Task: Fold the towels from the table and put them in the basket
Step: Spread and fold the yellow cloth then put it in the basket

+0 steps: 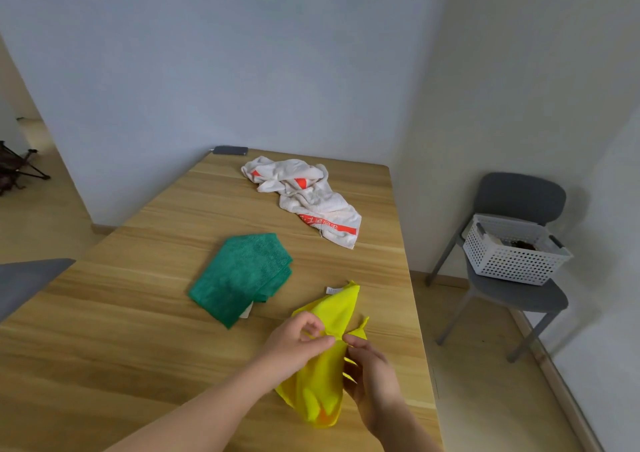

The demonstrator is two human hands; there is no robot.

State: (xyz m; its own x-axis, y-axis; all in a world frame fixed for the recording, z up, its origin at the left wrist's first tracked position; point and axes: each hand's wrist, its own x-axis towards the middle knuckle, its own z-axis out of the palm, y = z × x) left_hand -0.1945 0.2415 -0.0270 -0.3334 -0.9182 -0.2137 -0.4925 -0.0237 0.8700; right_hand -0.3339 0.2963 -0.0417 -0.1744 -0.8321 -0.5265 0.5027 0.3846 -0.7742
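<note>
my left hand (pixel 298 341) and right hand (pixel 371 375) each pinch the yellow cloth (pixel 325 358), bunched at the near right of the wooden table (pixel 138 330). its long axis runs away from me; the white basket (pixel 512 257) sits on a chair well right, nearer my right hand.

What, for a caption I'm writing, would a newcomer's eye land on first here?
The bright yellow towel, pinched by the left hand and right hand at the table's near right edge. Beyond lie a folded green towel mid-table and a crumpled red-striped white towel at the far end; a white basket sits on a grey chair to the right.
</note>
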